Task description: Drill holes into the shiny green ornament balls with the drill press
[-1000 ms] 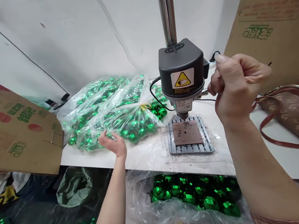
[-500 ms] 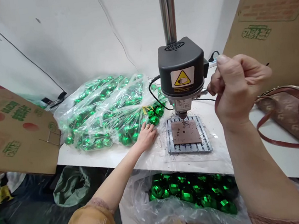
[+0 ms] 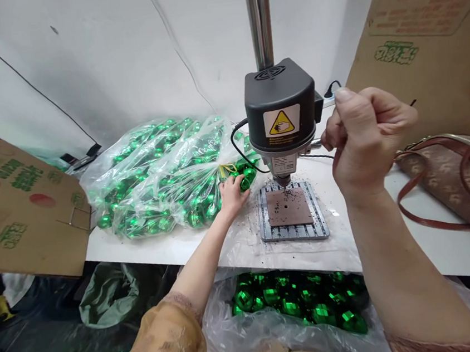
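- Main change: left hand (image 3: 233, 194) has moved from the front edge of the bag up to its knotted neck, now at about 9 o'clock from the drill head. Fingers lie over the film beside the yellow tie (image 3: 226, 169); grip unclear.
- Clear plastic bag of green baubles (image 3: 155, 179) lies on the worktop (image 3: 175, 249) at 9 o'clock, unmoved apart from slight film shift near the left hand.
- Right hand (image 3: 368, 139) is raised in a closed fist at about 3 o'clock, just beside the silver feed lever (image 3: 315, 144) of the bench drill press (image 3: 280, 109). Same pose as the earlier frames. Any held item is hidden.
- Hands are well apart, with the drill press between them; neither is clamped on the same item.
- Drill bit (image 3: 285, 183) sits just above the brown square pad (image 3: 283, 207), which lies on a slotted grey base plate (image 3: 315, 212). Dark swarf is scattered around it.
- Second bag of green baubles (image 3: 294, 304) sits below the worktop at 6 o'clock.
- Brown patterned handbag (image 3: 445, 182) is at 3 o'clock, past the right hand.
- Cardboard sheets (image 3: 23, 204) stand at 9 o'clock.
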Demonstrator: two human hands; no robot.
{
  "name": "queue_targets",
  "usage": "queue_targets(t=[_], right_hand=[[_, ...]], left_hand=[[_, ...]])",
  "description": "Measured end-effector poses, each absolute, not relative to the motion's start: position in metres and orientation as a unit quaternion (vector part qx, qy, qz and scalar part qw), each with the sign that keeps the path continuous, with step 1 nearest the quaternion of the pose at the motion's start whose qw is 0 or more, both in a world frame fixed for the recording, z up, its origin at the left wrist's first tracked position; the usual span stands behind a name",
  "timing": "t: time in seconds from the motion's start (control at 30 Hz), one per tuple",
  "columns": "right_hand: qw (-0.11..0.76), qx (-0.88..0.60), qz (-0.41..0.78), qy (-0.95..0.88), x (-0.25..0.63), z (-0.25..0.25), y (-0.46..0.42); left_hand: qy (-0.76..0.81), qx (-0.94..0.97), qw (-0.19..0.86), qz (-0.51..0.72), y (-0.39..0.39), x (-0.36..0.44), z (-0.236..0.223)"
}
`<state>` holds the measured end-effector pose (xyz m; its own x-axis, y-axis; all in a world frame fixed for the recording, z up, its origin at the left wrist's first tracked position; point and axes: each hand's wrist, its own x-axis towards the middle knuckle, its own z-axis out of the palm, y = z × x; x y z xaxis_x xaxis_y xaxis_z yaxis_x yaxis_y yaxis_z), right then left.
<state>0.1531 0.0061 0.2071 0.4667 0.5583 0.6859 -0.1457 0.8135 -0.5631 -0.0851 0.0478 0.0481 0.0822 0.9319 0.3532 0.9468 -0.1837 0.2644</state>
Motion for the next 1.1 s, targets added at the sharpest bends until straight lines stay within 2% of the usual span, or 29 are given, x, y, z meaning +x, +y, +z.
queue_targets(t=[0.1, 0.2, 0.3, 0.4, 0.5, 0.7, 0.97, 1.1], right_hand=[[0.824, -0.218, 0.220, -0.475, 0.154, 0.207, 0.006], [0.831, -0.207, 0.214, -0.470, 0.153, 0.206, 0.006], [0.834, -0.205, 0.206, -0.469, 0.152, 0.206, 0.007], [0.834, -0.200, 0.205, -0.472, 0.152, 0.206, 0.008], [0.833, -0.198, 0.205, -0.474, 0.153, 0.206, 0.009], [0.822, -0.228, 0.190, -0.487, 0.153, 0.206, 0.009], [0.817, -0.235, 0.177, -0.497, 0.153, 0.204, 0.008], [0.814, -0.250, 0.178, -0.492, 0.153, 0.205, 0.006]], left_hand=[[-0.572, -0.692, -0.107, -0.427, 0.038, -0.083, 0.054], [-0.511, -0.587, -0.323, -0.539, 0.026, -0.077, 0.060], [-0.447, -0.472, -0.537, -0.537, 0.016, -0.068, 0.065], [-0.418, -0.406, -0.642, -0.499, 0.009, -0.060, 0.063], [-0.430, -0.406, -0.640, -0.492, 0.003, -0.051, 0.056], [-0.462, -0.535, -0.503, -0.497, -0.003, -0.035, 0.040], [-0.464, -0.583, -0.489, -0.455, 0.006, -0.030, 0.026], [-0.475, -0.614, -0.448, -0.443, 0.007, -0.026, 0.026]])
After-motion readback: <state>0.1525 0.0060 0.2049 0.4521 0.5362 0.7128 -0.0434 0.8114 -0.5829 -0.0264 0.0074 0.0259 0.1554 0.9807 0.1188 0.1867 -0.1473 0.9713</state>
